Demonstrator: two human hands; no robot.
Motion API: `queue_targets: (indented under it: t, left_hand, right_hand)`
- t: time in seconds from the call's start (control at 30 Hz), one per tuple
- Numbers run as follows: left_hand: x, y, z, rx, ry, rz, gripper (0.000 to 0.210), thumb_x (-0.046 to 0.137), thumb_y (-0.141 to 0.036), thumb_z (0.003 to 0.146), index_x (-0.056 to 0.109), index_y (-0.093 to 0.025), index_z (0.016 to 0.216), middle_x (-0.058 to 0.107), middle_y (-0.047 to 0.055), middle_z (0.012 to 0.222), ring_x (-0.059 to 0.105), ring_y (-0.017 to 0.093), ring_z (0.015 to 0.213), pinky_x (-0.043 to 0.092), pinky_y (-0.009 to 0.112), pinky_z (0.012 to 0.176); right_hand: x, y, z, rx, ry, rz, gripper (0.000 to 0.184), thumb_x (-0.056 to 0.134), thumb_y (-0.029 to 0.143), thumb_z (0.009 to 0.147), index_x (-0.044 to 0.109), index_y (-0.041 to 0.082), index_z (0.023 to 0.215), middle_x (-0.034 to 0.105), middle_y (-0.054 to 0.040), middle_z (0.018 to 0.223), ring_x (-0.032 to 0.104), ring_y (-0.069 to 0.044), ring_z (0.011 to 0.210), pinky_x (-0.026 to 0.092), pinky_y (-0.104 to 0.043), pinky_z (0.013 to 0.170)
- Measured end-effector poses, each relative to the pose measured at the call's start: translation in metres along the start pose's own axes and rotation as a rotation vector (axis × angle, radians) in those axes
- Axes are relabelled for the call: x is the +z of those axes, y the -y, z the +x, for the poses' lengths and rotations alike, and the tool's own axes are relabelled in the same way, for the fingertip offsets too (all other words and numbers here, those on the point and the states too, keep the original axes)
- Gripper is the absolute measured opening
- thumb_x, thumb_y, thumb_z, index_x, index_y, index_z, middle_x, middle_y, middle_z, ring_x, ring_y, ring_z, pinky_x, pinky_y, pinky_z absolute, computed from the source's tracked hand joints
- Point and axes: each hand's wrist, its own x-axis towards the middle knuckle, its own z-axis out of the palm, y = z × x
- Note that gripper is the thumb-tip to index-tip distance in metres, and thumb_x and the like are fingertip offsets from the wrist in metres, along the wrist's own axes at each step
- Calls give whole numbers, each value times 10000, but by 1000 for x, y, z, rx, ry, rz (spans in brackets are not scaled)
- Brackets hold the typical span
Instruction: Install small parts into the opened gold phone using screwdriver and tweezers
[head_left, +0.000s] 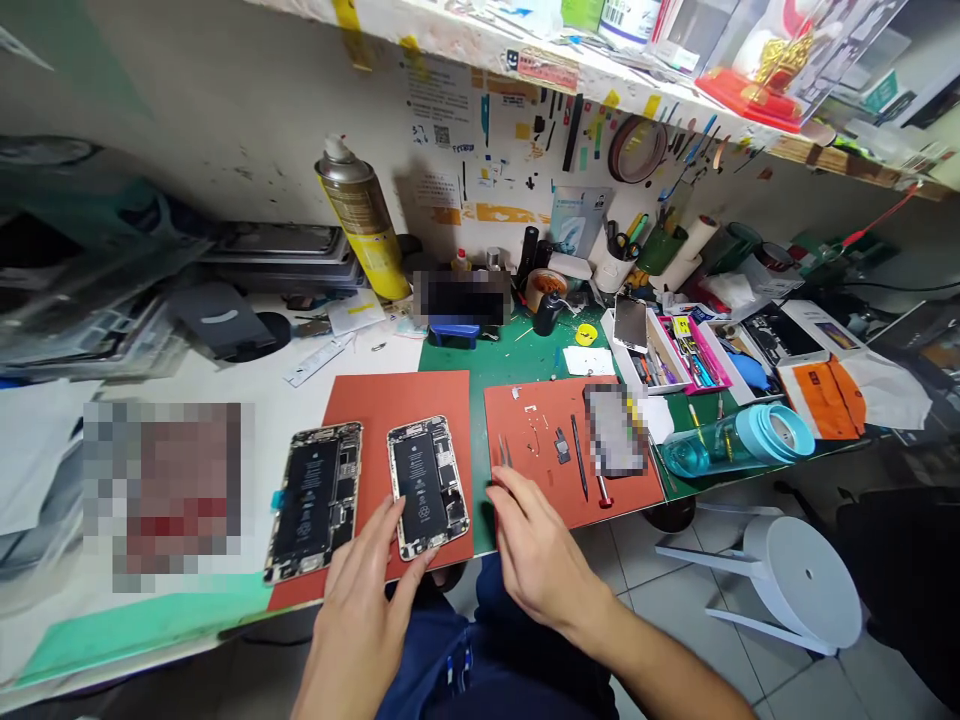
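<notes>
Phone [422, 480], touching left hand [365, 588], near right hand [538, 545]

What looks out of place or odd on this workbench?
The turquoise water bottle lies on its side near the front edge of the green mat. That seems odd: bottles usually stand upright, especially with an opened smartphone at the left hand.

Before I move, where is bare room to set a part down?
The left orange mat is bare between the opened iPhones and above the right one. The right orange mat is crowded with small parts and a black stick.
</notes>
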Motion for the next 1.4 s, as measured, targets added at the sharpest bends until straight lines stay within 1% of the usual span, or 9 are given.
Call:
queue_targets:
  t: [0.17,0.3,0.47,0.67,0.9,1.03,1.17,1.3,1.4]
  left_hand:
    - [2,-2,-2,-14,-33,42,583,487,-576,1082,517,-232,1551,679,149,1482,632,348,1374,546,498,1122]
    - [1,-3,-4,-23,-36,54,578,483,-592,1079,556,-222,1517,684,152,1475,629,350,1379,541,492,1120]
    - [-1,-5,-4,-31,-31,59,516,508,-552,1075,601,-239,1474,679,141,1489,625,359,1376,532,500,1114]
    - [-6,-4,-4,26,-11,69,429,547,-459,1085,619,-267,1462,636,119,1546,618,344,1388,517,500,1149]
    - [-15,-11,-3,151,-30,12,381,602,-351,1068,649,-336,1447,641,94,1529,647,330,1273,513,511,1122]
    - [-14,-29,7,293,-57,-35,261,647,-247,1038,744,-301,1275,773,85,1254,686,293,1096,503,454,1039]
    - [-2,-58,29,323,-42,111,199,635,-361,1066,764,-209,1055,722,93,919,616,264,880,483,395,832]
    - [13,-82,51,292,41,335,335,573,-388,1087,706,-181,861,618,92,826,540,274,829,430,405,764]
    - [20,-96,57,273,71,428,266,581,-247,1054,671,-174,814,580,91,802,530,291,822,430,421,744]
  right_hand:
    - [25,-6,49,22,155,-195,263,421,103,1066,660,124,1174,642,-174,1185,653,-271,1019,618,-417,885]
    - [27,-9,59,-6,149,-188,221,436,196,1122,655,161,1120,636,-131,1150,640,-246,990,597,-393,878]
    - [16,-9,32,0,55,-209,208,470,175,1109,673,187,1151,686,-121,1229,664,-226,1027,577,-353,894]
    - [-20,-30,-12,388,-220,-422,367,378,241,1158,726,130,1129,708,-115,922,690,-215,785,498,-323,681]
    - [-48,-38,-27,577,-220,-681,418,403,393,1157,732,146,1081,714,-126,951,691,-252,797,459,-351,642]
    - [-47,-33,-28,566,-226,-676,380,424,396,1155,716,163,1089,718,-121,958,687,-260,848,479,-355,692]
    - [-47,-33,-28,566,-212,-712,402,420,425,1155,711,152,1103,717,-134,951,679,-279,856,477,-372,706]
    - [-47,-32,-31,551,-210,-680,409,438,451,1149,710,153,1086,717,-131,945,679,-288,861,472,-378,723]
    - [-49,-28,-35,536,-216,-626,415,454,479,1143,715,162,1081,718,-126,933,680,-292,861,468,-379,748]
